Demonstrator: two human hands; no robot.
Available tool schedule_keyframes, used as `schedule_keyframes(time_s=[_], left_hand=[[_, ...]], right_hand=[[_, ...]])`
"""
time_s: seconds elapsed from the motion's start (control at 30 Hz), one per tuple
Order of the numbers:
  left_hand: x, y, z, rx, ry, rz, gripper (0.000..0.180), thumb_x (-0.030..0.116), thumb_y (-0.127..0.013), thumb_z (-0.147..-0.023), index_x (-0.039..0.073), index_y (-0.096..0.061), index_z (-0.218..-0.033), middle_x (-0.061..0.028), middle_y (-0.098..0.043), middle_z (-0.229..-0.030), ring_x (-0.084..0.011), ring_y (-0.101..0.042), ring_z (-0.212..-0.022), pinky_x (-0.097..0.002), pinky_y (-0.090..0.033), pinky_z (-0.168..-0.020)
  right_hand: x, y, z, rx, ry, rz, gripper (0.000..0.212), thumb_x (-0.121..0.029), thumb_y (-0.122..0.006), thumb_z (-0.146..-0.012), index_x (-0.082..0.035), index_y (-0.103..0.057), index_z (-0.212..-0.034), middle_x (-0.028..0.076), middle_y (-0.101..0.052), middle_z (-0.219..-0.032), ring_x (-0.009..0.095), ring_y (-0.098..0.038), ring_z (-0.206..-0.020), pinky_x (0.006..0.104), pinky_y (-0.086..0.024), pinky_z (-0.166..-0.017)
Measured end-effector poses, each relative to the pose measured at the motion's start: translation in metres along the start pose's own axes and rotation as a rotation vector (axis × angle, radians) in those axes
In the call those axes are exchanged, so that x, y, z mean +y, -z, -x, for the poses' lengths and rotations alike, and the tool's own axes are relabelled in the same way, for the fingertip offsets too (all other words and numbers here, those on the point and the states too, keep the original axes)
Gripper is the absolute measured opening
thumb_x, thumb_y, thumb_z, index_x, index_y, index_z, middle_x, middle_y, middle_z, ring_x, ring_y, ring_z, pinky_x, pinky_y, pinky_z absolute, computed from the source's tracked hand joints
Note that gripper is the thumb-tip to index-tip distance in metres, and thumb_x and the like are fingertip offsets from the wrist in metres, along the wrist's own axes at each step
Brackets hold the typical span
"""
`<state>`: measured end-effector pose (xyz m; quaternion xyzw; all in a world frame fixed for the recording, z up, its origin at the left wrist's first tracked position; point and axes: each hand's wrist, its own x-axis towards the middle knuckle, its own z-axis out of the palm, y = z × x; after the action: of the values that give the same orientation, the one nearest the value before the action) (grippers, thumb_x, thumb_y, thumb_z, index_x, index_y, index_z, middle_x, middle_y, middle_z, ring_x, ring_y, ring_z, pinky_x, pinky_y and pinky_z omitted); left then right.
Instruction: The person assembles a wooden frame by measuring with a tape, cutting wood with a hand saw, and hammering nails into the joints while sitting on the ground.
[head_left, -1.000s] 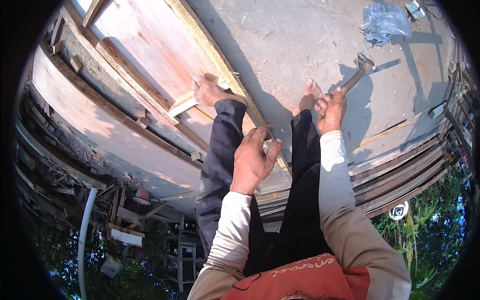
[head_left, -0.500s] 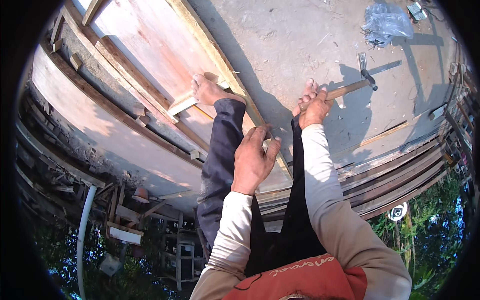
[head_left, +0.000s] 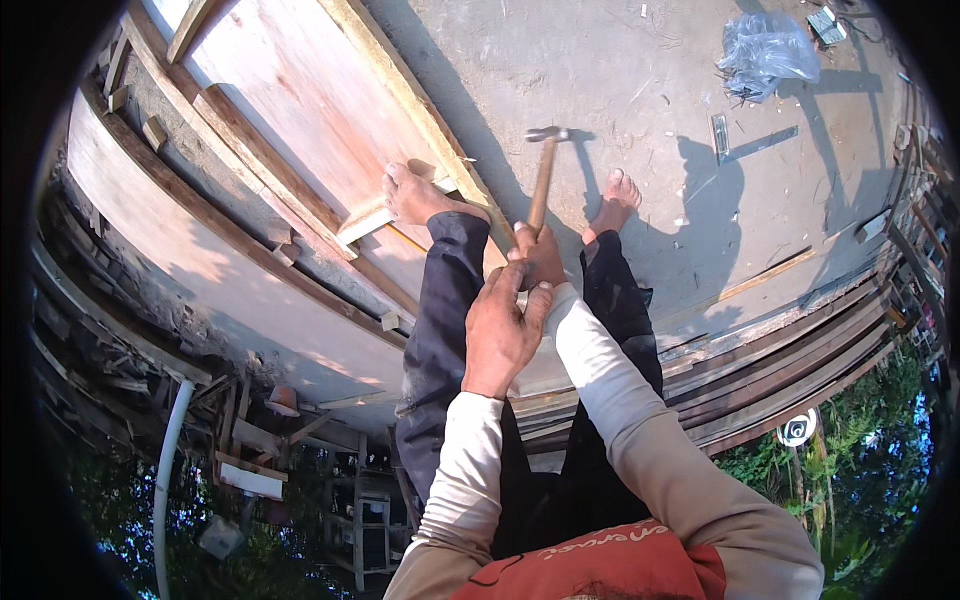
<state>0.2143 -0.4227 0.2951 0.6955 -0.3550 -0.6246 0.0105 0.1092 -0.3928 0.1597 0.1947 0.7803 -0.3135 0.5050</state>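
My right hand (head_left: 542, 258) is wrapped round the wooden handle of a hammer (head_left: 543, 185), whose metal head points away from me over the concrete. Just nearer to me, my left hand (head_left: 503, 335) has its fingers curled and thumb bent in, over the near end of a long wooden beam (head_left: 412, 85). What its fingers hold, if anything, is hidden. The beam edges a plywood panel (head_left: 290, 90). A short crosspiece (head_left: 365, 220) lies across the panel by my left foot (head_left: 412, 195), which rests on the frame. My right foot (head_left: 615, 203) stands on the concrete.
A second panel (head_left: 190, 240) with wooden strips and small blocks lies at the left. On the concrete floor (head_left: 640, 90) are a clear plastic bag (head_left: 765, 55) and a small metal piece (head_left: 720, 135). Stacked planks (head_left: 770, 385) lie at the right, near a white pipe-free patch of greenery.
My right hand has swung the hammer left, from beside my right foot to close in front of my left hand. The left hand has stayed nearly in place.
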Motion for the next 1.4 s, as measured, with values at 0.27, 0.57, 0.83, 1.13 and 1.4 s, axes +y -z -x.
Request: schedule_keyframes(time_s=[0.27,0.57,0.83,1.13,1.4], left_hand=[[-0.001,0.006,0.003,0.041,0.021,0.058,0.036,0.019,-0.068,-0.092,0.002,-0.064,-0.123,-0.0157,-0.069,-0.107,-0.0265,-0.068,-0.099,-0.0363,-0.052,-0.085],[-0.016,-0.006,-0.01,0.225,-0.004,0.029,0.05,0.021,-0.07,-0.092,0.001,-0.055,-0.136,-0.0184,-0.06,-0.126,-0.0269,-0.062,-0.111,-0.0371,-0.051,-0.089],[0.007,0.026,-0.008,0.365,0.127,1.225,0.027,0.011,-0.065,-0.096,0.001,-0.052,-0.118,-0.002,-0.054,-0.071,-0.0136,-0.052,-0.055,-0.0322,-0.054,-0.062],[-0.003,0.065,0.012,0.094,0.498,1.61,0.03,0.027,-0.061,-0.099,0.005,-0.058,-0.118,0.0015,-0.05,-0.067,-0.01,-0.047,-0.05,-0.0343,-0.048,-0.058],[0.007,0.136,0.036,0.287,0.379,1.585,0.04,0.023,-0.059,-0.101,-0.001,-0.051,-0.132,0.0011,-0.05,-0.071,-0.0088,-0.046,-0.048,-0.0316,-0.047,-0.055]], right_hand=[[-0.008,0.031,-0.017,-0.125,-0.035,0.178,0.033,-0.04,-0.054,-0.102,-0.008,-0.05,-0.112,0.002,-0.049,-0.071,0.012,-0.049,-0.055,0.0332,-0.043,-0.044],[-0.023,0.049,0.046,-0.472,-0.362,0.566,0.025,-0.027,-0.051,-0.103,-0.007,-0.045,-0.116,0.002,-0.047,-0.07,0.012,-0.047,-0.049,0.03,-0.041,-0.042],[-0.063,0.052,0.05,-1.339,0.381,0.815,0.057,-0.055,-0.045,-0.104,-0.001,-0.061,-0.118,0.007,-0.064,-0.089,0.014,-0.063,-0.092,0.0316,-0.049,-0.084],[-0.29,-0.226,-0.191,-0.263,1.16,0.656,0.025,-0.02,-0.06,-0.097,-0.003,-0.07,-0.113,0.011,-0.072,-0.097,0.02,-0.069,-0.088,0.0321,-0.054,-0.081],[-0.348,-0.325,-0.288,0.289,1.274,1.456,0.044,-0.038,-0.064,-0.092,-0.004,-0.068,-0.12,0.022,-0.066,-0.126,0.042,-0.062,-0.118,0.0462,-0.048,-0.101]])
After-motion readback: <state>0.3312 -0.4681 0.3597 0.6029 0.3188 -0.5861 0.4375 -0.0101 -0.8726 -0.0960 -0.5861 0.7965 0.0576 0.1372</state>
